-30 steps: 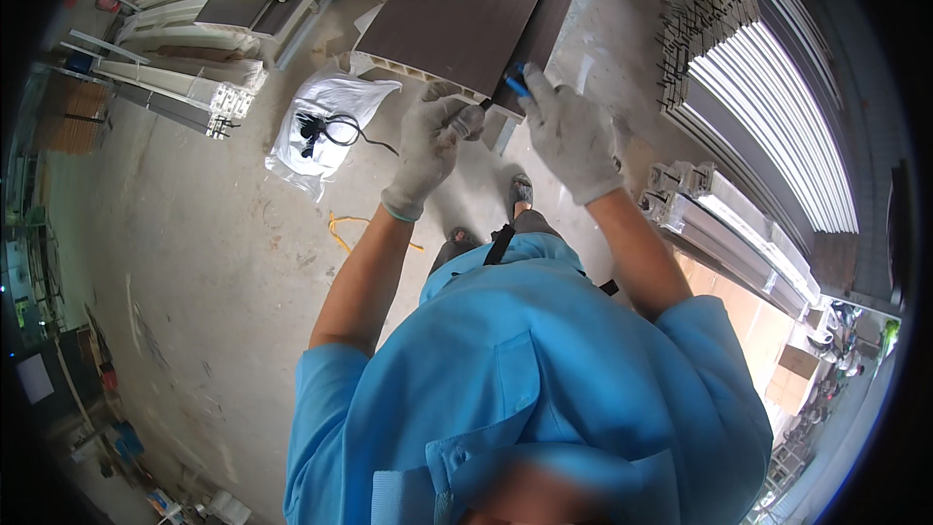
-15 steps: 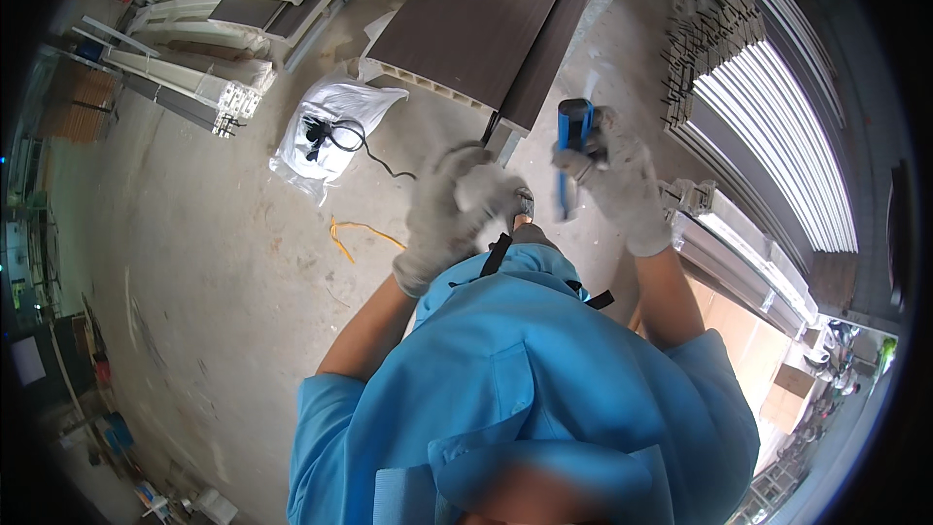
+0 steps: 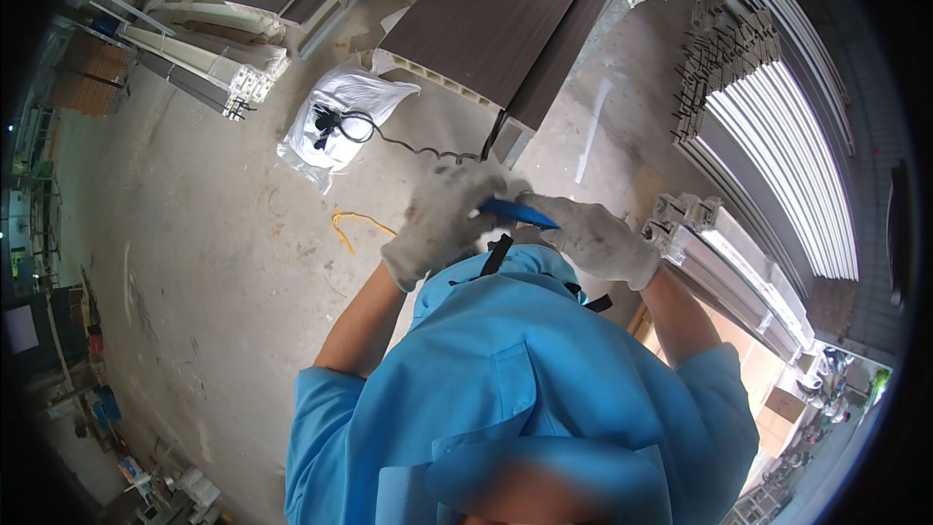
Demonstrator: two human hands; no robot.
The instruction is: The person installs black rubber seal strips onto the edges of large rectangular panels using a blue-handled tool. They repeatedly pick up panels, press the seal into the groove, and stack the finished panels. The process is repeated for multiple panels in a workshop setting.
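Both my hands wear pale grey work gloves and meet close in front of my blue shirt. In my right hand (image 3: 595,241) is a long blue hand tool (image 3: 521,212), lying crosswise with its far end toward the left glove; its exact kind does not show. My left hand (image 3: 442,216) is bent at the tool's left end, blurred, so its fingers and anything in them cannot be made out. Just beyond the hands stands the end of a stack of dark brown hollow panels (image 3: 496,19). A black coiled cable (image 3: 428,149) runs leftward from beneath that stack.
A white plastic sack (image 3: 340,117) with black cable on it lies on the floor to the left. Near it is a yellow strap (image 3: 362,218). Stacked white-edged panels (image 3: 782,156) and wrapped profiles (image 3: 734,258) line the right side. More profiles (image 3: 209,63) lie far left.
My right hand has come down and left, bringing the blue tool from upright to nearly flat beside my left hand. The view has shifted slightly.
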